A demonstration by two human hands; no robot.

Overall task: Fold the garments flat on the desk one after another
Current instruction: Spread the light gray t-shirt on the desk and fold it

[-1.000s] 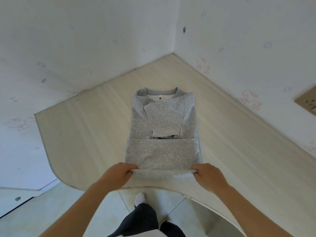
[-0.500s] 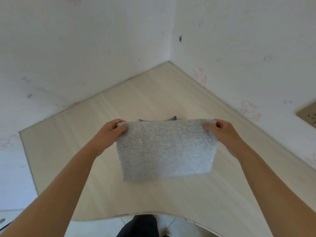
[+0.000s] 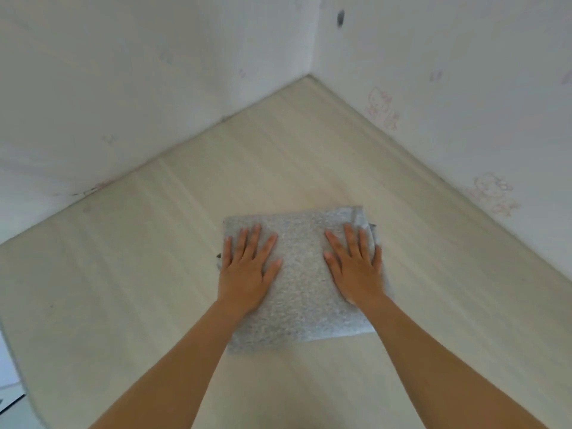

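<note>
A grey garment [image 3: 301, 274] lies folded into a compact rectangle in the middle of the pale wooden desk [image 3: 123, 274]. My left hand [image 3: 247, 267] rests flat on its left half, palm down, fingers spread. On the right half my right hand [image 3: 356, 264] lies flat in the same way, its outer fingers near the right edge, where a folded layer and a dark bit of trim stick out. Neither hand grips the cloth.
The desk fits into a corner between two white walls [image 3: 448, 72] with faint pink cartoon stickers [image 3: 380, 106]. The desk's rounded left edge [image 3: 12, 342] drops to a tiled floor at the lower left.
Both hands carried the garment's lower part up and over its top, completing a fold, then let go and now press flat on the folded rectangle.
</note>
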